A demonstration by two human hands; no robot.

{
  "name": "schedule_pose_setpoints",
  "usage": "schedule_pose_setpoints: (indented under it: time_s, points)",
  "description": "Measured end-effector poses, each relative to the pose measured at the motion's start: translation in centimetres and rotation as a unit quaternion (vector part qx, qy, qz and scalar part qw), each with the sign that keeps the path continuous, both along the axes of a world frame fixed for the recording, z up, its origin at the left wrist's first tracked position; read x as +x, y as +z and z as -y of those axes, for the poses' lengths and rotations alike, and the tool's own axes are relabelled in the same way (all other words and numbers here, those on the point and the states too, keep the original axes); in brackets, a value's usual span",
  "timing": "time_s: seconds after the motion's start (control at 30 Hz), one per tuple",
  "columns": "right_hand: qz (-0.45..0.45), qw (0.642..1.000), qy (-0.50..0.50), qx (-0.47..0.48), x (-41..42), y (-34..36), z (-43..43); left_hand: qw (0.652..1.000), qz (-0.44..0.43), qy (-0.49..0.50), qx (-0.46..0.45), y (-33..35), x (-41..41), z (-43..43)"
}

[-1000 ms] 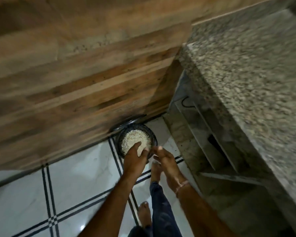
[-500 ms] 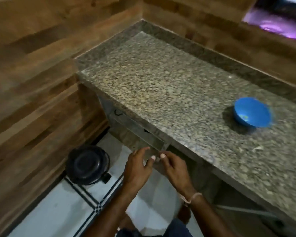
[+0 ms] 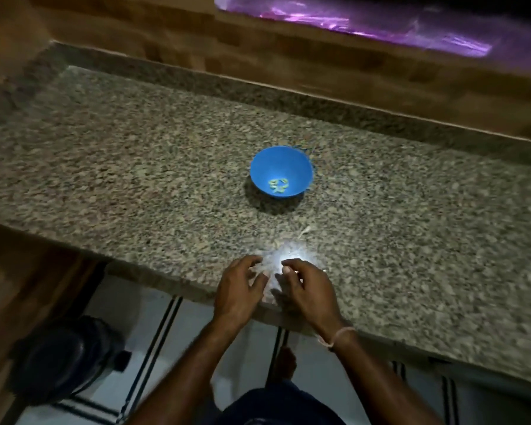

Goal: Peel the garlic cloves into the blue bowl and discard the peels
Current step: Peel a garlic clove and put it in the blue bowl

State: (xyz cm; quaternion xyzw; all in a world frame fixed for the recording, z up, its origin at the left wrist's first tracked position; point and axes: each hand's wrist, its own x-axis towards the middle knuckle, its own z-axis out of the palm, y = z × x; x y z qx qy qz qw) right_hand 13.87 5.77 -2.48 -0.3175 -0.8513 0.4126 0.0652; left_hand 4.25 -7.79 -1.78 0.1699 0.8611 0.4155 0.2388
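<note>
A blue bowl (image 3: 281,172) stands in the middle of the speckled granite counter (image 3: 135,167), with several pale peeled garlic cloves (image 3: 278,184) at its bottom. My left hand (image 3: 238,289) and my right hand (image 3: 307,291) hover side by side over the counter's front edge, well short of the bowl. Their fingers are loosely curled and hold nothing I can see. A bright light spot on the counter glares just beyond the fingertips. A small pale scrap of peel (image 3: 304,230) lies between the hands and the bowl.
A black lidded bin (image 3: 65,357) stands on the tiled floor at the lower left, below the counter. A wood-panelled wall rises behind the counter, with purple plastic sheeting (image 3: 365,23) above it. My bare foot (image 3: 284,365) shows on the floor.
The view swung from the open bin on the floor up to the counter. The bin's lid is down now. Both hands rose from the bin to the counter's front edge.
</note>
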Motion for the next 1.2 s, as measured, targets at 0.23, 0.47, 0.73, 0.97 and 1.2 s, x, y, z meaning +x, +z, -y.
schedule_pose_setpoints:
  time_s: [0.23,0.47,0.73,0.97,1.2]
  points:
    - [0.076,0.995,-0.024,0.065,-0.2,-1.8,-5.8,0.994,-0.088,0.011,-0.055,-1.7,-2.4,-5.5]
    - [0.22,0.965,-0.007,0.144,-3.7,-2.3,-8.7,0.983,-0.132,-0.018,-0.128,-3.3,-4.0,-9.1]
    - [0.255,0.955,-0.026,0.151,-5.6,-2.5,-9.5,0.989,-0.149,-0.007,-0.01,-1.3,-6.4,-9.7]
    - [0.266,0.953,-0.04,0.14,-5.7,-2.3,-9.6,0.967,-0.25,-0.001,-0.04,2.4,-13.5,-15.7]
    - [0.252,0.957,-0.051,0.131,-5.5,-2.8,-9.8,0.936,-0.345,-0.053,-0.037,2.3,-13.5,-15.7]
